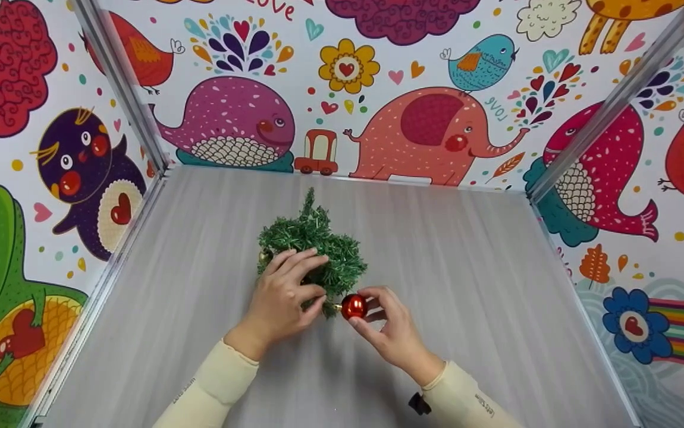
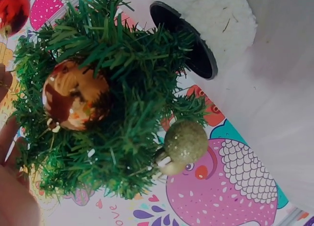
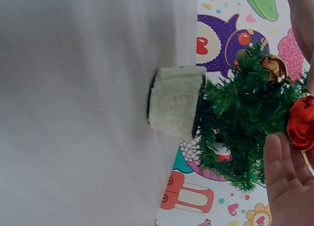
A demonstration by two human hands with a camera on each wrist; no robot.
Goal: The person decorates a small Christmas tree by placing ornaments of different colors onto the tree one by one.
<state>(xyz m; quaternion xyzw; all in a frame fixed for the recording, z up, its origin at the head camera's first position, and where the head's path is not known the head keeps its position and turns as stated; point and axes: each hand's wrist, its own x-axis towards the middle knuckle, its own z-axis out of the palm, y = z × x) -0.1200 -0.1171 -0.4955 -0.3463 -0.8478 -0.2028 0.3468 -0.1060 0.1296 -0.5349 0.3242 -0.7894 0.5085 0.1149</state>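
A small green Christmas tree [image 1: 333,252] stands upright on the table on a white, fuzzy base [image 3: 174,103]. My left hand [image 1: 288,291] reaches over its near left side, with thumb and forefinger pinching a branch low on the near side. A shiny red ball ornament [image 1: 354,307] is held between the thumb and fingers of my right hand [image 1: 392,330]; its gold cap points at that branch, though whether it is hooked on cannot be told. In the left wrist view, a copper ball [image 2: 76,96] and a glittery gold ball [image 2: 186,141] hang among the branches.
Around the grey wood-grain table [image 1: 467,267] rise walls printed with cartoon animals [image 1: 425,137]. Metal corner posts [image 1: 122,89] stand at the back left and back right. Beside the right sleeve lies a small black object [image 1: 419,404]. Something red and white [image 3: 223,150] shows among the branches.
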